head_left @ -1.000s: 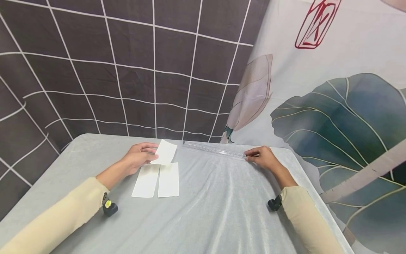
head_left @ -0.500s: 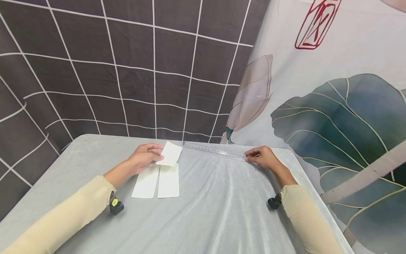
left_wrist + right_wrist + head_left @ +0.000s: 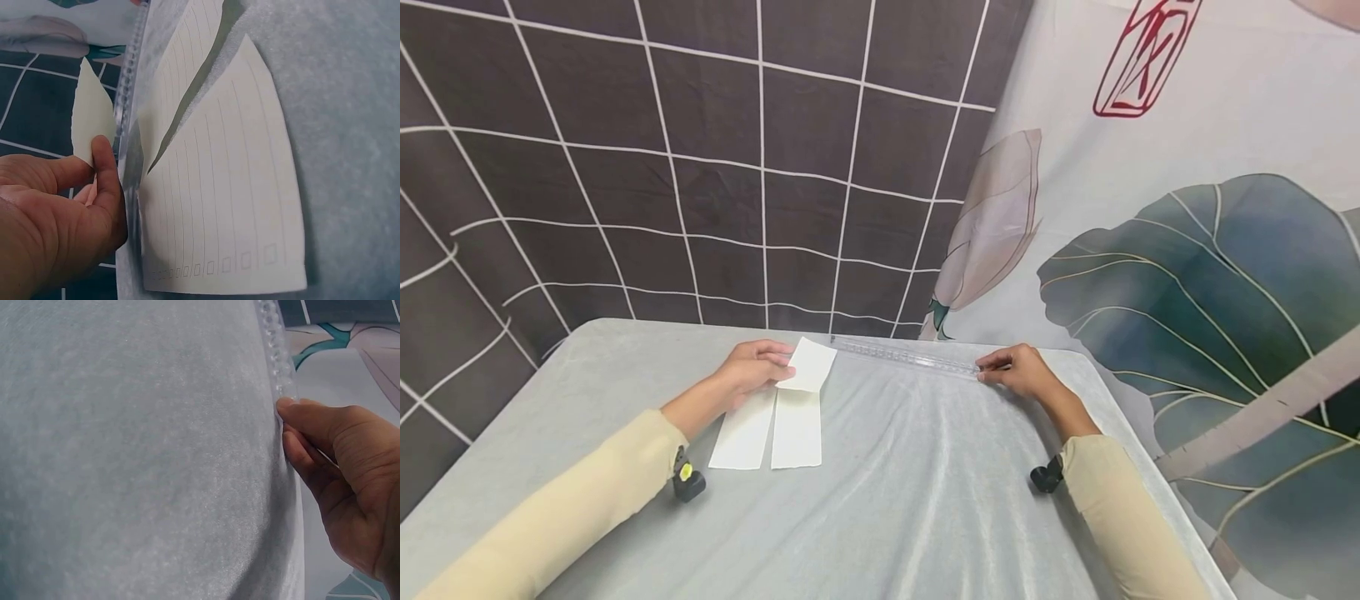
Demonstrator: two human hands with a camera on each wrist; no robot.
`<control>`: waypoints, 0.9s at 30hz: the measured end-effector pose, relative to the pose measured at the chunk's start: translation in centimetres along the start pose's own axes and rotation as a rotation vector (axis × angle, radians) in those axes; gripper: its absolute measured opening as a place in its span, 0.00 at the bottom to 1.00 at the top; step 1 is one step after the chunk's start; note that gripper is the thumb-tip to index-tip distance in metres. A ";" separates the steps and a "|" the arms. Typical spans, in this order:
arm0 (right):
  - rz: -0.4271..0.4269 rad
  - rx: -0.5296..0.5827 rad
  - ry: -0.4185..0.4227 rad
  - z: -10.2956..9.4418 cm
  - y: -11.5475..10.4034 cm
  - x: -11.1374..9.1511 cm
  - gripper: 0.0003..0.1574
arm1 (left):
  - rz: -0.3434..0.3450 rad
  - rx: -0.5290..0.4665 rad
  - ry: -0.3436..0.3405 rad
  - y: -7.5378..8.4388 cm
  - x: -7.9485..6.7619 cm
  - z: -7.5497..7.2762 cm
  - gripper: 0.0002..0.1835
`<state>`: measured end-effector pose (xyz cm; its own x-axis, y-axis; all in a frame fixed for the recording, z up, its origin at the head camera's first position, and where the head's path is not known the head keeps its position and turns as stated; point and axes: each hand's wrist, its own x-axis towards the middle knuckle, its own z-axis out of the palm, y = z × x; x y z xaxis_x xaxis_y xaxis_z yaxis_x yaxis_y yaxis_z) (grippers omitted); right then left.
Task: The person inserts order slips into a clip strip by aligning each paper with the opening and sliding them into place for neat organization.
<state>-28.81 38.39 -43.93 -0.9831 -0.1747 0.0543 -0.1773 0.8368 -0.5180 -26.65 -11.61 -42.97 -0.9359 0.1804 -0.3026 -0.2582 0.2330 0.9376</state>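
My left hand [image 3: 754,372] pinches a small piece of white paper [image 3: 812,365] by its left edge, between thumb and fingers. Raised over the table, that piece overlaps the tops of two white paper strips, a left strip [image 3: 741,440] and a right strip [image 3: 797,435]. In the left wrist view the nearer paper strip [image 3: 219,194] shows printed lines and a row of small boxes, with a slanting gap between the strips. At the far edge, my right hand [image 3: 1019,369] pinches the right end of a clear plastic ruler [image 3: 898,356].
A grey velvety cloth [image 3: 887,500] covers the table, with soft wrinkles on the right. Behind it hangs a dark curtain with a white grid [image 3: 700,200]. A lotus-print cloth [image 3: 1187,308] hangs at the right.
My left hand has shifted right with the small paper piece, which now lines up more over the right strip. The right hand and the ruler stay put.
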 end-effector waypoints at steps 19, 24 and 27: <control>0.041 0.019 -0.019 -0.2 -0.3 0.1 0.12 | -0.013 -0.012 0.024 0.4 1.5 0.8 0.32; 0.061 0.019 -0.033 -0.2 -0.3 0.1 0.13 | -0.021 -0.029 0.021 0.4 1.9 1.2 0.31; 0.059 0.016 -0.037 -0.2 -0.5 0.2 0.13 | -0.025 -0.042 0.015 0.4 2.0 1.4 0.31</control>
<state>-28.89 38.11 -43.48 -0.9895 -0.1446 -0.0082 -0.1179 0.8376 -0.5334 -28.33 -9.86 -43.43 -0.9323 0.1607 -0.3240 -0.2913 0.1971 0.9361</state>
